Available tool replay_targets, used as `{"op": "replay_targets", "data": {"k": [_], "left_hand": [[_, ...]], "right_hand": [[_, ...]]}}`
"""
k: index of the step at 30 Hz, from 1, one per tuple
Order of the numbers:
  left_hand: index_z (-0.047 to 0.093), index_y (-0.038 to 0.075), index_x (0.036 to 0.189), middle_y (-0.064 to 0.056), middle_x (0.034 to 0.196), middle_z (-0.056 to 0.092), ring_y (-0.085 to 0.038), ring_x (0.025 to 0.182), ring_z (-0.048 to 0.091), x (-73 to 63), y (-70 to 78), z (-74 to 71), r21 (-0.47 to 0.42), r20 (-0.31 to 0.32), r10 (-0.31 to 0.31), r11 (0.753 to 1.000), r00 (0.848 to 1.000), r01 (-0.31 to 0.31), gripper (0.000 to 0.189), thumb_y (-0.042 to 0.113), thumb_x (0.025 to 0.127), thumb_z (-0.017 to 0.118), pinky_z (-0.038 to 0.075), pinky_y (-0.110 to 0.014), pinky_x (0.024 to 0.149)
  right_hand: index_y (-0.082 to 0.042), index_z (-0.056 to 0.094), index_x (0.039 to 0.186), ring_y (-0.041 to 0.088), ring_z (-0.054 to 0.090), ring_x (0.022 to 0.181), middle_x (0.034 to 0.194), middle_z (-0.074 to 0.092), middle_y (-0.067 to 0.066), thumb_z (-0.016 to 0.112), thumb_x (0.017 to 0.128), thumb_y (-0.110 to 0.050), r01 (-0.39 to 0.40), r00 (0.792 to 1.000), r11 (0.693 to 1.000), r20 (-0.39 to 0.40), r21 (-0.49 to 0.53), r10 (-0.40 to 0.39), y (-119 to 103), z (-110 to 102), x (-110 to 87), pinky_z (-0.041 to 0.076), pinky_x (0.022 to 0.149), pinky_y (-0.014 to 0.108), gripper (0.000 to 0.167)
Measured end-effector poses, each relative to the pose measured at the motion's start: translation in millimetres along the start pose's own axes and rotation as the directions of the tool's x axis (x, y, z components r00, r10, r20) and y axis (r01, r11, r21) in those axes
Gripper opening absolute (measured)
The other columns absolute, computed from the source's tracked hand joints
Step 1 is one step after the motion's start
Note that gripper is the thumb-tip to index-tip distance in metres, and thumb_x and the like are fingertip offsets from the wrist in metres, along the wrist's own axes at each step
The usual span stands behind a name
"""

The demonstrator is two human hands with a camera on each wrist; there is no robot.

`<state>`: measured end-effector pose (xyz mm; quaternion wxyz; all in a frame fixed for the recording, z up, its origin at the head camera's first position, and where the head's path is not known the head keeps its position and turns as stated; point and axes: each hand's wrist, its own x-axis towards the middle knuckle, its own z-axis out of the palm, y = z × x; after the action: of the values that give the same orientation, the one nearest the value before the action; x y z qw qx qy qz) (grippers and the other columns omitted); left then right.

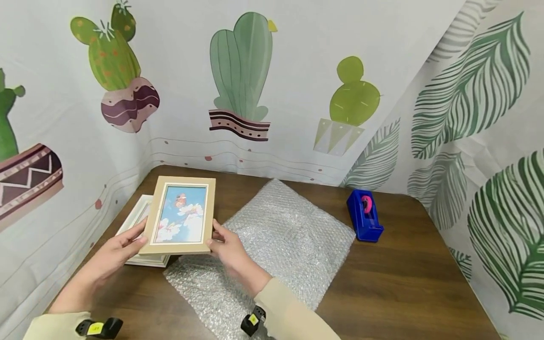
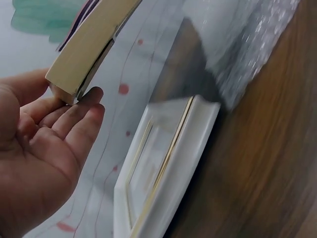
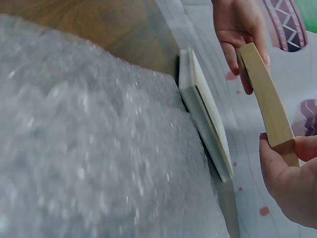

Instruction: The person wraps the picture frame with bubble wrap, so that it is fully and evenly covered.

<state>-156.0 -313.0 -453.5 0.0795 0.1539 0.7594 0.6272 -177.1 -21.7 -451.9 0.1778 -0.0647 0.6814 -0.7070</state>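
Note:
A tan picture frame [image 1: 209, 208] with a picture of white blossoms on blue is held up off the table by both hands. My left hand [image 1: 119, 250] pinches its lower left edge between thumb and fingers. On the opposite side, my right hand [image 1: 231, 248] grips the lower right corner. The left wrist view shows the frame's edge [image 2: 84, 49] between thumb and fingertips. Beneath and behind it lies a white picture frame [image 1: 148, 260], partly hidden in the head view; its gold inner line shows in the left wrist view.
A sheet of bubble wrap [image 1: 293, 236] lies flat across the middle of the brown table [image 1: 408, 278]. Right of it stands a blue tape dispenser [image 1: 366, 219] with a pink core. Patterned cloth [image 1: 293, 85] hangs behind and at both sides.

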Motion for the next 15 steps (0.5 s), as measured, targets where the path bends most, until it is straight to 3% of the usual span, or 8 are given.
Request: {"op": "replay_targets", "data": {"k": [6,9,12,13,15], "left_hand": [[0.007,-0.012,0.158,0.036,0.142,0.043,0.024,0.121,0.046,8.8,1.5,22.4,0.013,-0.008,-0.020,1.000,1.000,0.020,0.064,0.010,0.110,0.043,0.041,0.000,0.091],[0.009,-0.009,0.159,0.010,0.167,0.027,0.027,0.121,0.042,12.9,3.8,33.2,0.039,-0.033,-0.052,0.998,0.998,0.053,0.065,0.014,0.110,0.043,0.041,0.000,0.091],[0.008,-0.007,0.160,-0.032,0.167,0.013,0.020,0.115,0.054,16.8,9.1,43.6,0.031,-0.035,-0.070,0.997,0.997,0.071,0.065,0.016,0.110,0.043,0.046,-0.003,0.090],[0.007,-0.007,0.161,-0.038,0.165,0.006,0.020,0.115,0.054,18.2,11.0,46.8,0.021,-0.027,-0.074,0.997,0.997,0.074,0.066,0.016,0.111,0.043,0.046,-0.004,0.090],[0.007,-0.006,0.161,-0.040,0.164,0.006,0.019,0.112,0.055,20.8,14.2,53.1,0.007,-0.018,-0.084,0.996,0.996,0.084,0.066,0.017,0.111,0.043,0.046,-0.004,0.090]], "right_hand": [[-0.003,0.034,0.158,0.029,0.066,0.118,0.140,0.057,0.027,0.057,0.100,-0.001,-0.013,1.000,1.000,-0.002,-0.002,0.013,-1.6,-24.3,-11.1,0.060,0.095,0.039,0.063],[-0.003,0.033,0.159,0.026,0.067,0.114,0.140,0.057,0.028,0.057,0.100,-0.001,-0.006,1.000,1.000,-0.005,-0.004,0.006,-1.7,-33.3,-14.5,0.061,0.092,0.036,0.063],[-0.002,0.032,0.159,0.024,0.068,0.112,0.140,0.058,0.028,0.056,0.100,-0.002,-0.001,1.000,1.000,-0.007,-0.005,0.001,-1.6,-42.5,-17.9,0.060,0.091,0.033,0.063],[-0.002,0.032,0.159,0.023,0.068,0.112,0.141,0.057,0.028,0.056,0.101,-0.002,-0.001,1.000,1.000,-0.006,-0.010,0.001,-1.6,-45.8,-19.1,0.060,0.090,0.032,0.063],[-0.002,0.032,0.159,0.023,0.068,0.112,0.141,0.057,0.029,0.056,0.101,-0.002,-0.003,1.000,1.000,-0.006,-0.012,0.003,-0.9,-52.6,-21.8,0.060,0.091,0.033,0.063]]}}
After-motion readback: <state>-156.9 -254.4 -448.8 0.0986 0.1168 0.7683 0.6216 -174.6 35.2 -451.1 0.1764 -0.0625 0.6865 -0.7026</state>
